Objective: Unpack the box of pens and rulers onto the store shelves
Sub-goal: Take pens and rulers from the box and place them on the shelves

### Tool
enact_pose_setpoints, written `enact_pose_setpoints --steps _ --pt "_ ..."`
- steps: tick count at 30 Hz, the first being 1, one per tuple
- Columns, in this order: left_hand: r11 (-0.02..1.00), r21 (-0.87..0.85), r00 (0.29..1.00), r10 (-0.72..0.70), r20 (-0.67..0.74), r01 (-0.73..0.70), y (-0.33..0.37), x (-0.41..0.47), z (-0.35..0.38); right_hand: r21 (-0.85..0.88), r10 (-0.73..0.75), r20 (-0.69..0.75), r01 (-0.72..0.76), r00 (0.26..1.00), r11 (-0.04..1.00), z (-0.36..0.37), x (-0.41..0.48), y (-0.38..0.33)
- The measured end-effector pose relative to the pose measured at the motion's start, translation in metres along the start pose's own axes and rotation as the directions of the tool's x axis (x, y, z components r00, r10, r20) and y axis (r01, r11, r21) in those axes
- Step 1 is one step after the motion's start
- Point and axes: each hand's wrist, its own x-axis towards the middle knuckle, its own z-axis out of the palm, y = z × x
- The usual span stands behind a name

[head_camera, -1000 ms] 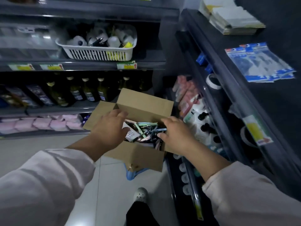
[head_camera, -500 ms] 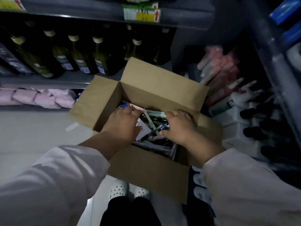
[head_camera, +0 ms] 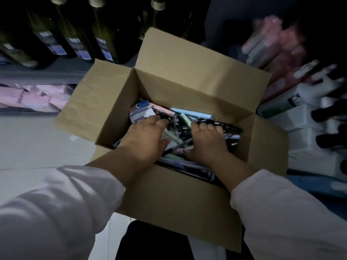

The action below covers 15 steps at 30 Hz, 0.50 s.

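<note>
My left hand (head_camera: 148, 139) lies flat on the pens (head_camera: 190, 113), fingers straight, tips touching a white and blue packet (head_camera: 139, 111). My right hand (head_camera: 208, 141) curls into the pile beside it; I cannot tell whether it holds any. Both are inside the open cardboard box (head_camera: 187, 72), with dark bottles (head_camera: 78, 40) on the shelf behind.

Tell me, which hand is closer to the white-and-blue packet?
Left hand: its fingers reach the packet's lower edge. The right hand lies farther right, on the dark pens.
</note>
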Motion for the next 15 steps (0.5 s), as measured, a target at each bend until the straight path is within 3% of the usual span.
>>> enact_pose_setpoints --steps 4,9,12,15 --pt "1.000 -0.029 1.000 -0.006 -0.005 0.006 0.000 0.001 0.001 0.015 -0.015 -0.056 0.016 0.998 1.000 0.009 0.002 0.000" --pt "0.998 -0.026 0.998 -0.059 0.032 0.060 0.001 0.005 0.000 0.088 -0.010 0.071 0.004 0.997 0.996 0.007 0.010 -0.009" --pt "0.979 -0.046 0.977 -0.193 0.086 0.197 -0.005 0.013 0.003 0.126 -0.038 0.026 0.034 0.999 0.991 0.010 0.007 -0.013" --pt "0.900 -0.182 0.913 -0.366 0.180 0.397 -0.016 0.028 0.008 0.140 -0.039 0.020 0.036 0.999 0.990 0.012 0.009 -0.013"
